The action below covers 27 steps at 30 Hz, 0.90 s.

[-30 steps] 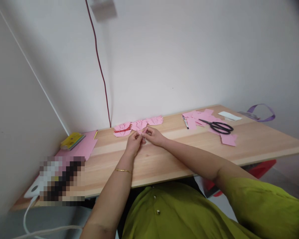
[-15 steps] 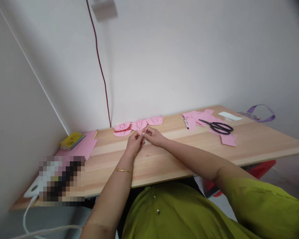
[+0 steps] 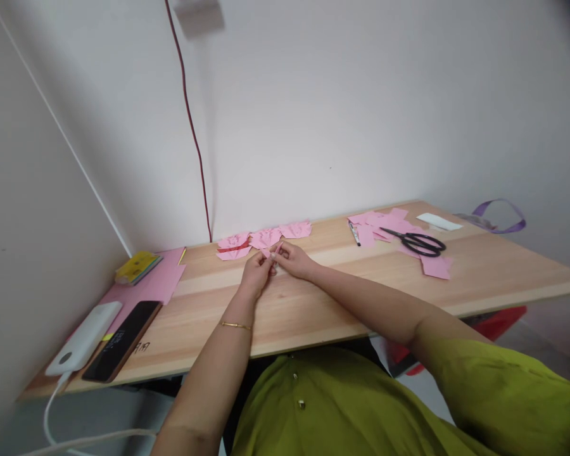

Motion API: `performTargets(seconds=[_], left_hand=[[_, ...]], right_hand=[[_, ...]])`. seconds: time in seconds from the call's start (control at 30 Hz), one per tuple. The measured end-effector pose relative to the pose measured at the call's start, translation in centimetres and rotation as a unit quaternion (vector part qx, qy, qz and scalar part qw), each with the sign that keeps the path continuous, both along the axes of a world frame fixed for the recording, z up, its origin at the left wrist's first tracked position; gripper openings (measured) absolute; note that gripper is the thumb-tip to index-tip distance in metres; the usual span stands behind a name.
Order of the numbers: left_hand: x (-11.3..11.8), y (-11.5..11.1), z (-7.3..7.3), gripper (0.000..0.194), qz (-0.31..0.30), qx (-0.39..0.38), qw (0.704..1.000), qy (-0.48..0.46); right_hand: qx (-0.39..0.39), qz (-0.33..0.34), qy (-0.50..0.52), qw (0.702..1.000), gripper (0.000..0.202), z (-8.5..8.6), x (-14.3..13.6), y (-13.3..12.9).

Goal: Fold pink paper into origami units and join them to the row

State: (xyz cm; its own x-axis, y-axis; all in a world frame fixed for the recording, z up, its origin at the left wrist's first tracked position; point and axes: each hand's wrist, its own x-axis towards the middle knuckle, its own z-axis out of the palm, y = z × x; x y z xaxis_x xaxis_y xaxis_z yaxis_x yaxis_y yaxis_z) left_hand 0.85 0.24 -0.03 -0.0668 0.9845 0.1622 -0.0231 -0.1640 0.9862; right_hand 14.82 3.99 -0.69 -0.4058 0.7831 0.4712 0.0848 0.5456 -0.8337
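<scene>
My left hand [image 3: 257, 272] and my right hand [image 3: 292, 260] meet above the wooden table [image 3: 313, 310], fingertips pinched together on a small piece of pink paper [image 3: 278, 247]. Most of that piece is hidden by the fingers. Just behind the hands, near the wall, lies a row of folded, creased pink papers [image 3: 294, 230]. A red strip [image 3: 234, 247] rests across the leftmost of them.
Black-handled scissors [image 3: 422, 244] and a marker [image 3: 354, 234] lie by pink scraps [image 3: 436, 266] at the right. A white strip [image 3: 438, 221] is beyond. At the left are pink sheets [image 3: 147, 289], a yellow pack [image 3: 137, 268], a phone [image 3: 122, 342] and a white power bank [image 3: 84, 337].
The fingers of my right hand have shifted very slightly over the pink paper. The phone and power bank, pixelated before, now show clearly.
</scene>
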Motion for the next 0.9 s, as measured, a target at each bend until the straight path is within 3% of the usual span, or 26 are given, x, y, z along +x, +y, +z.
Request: performTargets(seconds=[0.23,0.4,0.6,0.73,0.9], left_hand=[[0.1,-0.2,0.3,0.034,-0.025,-0.011,1.0,-0.015],[0.3,-0.2,0.5,0.038,-0.011,-0.024,0.999,-0.025],[-0.2,0.1,0.3,0.03,0.013,-0.009,1.0,-0.017],[-0.3,0.2,0.3,0.029,0.019,0.003,1.0,-0.014],[-0.3,0.2,0.3,0.026,0.018,0.019,1.0,0.002]], right_hand=[[0.004,-0.017,0.045,0.999,0.034,0.3,0.0,-0.2],[-0.046,0.021,0.082,0.995,0.027,0.8,0.0,-0.2],[-0.096,0.051,0.12,0.987,0.027,1.0,0.0,-0.1],[-0.086,0.102,0.101,0.986,0.024,1.4,0.3,-0.4],[-0.086,0.087,0.098,0.988,0.017,1.7,0.4,-0.5]])
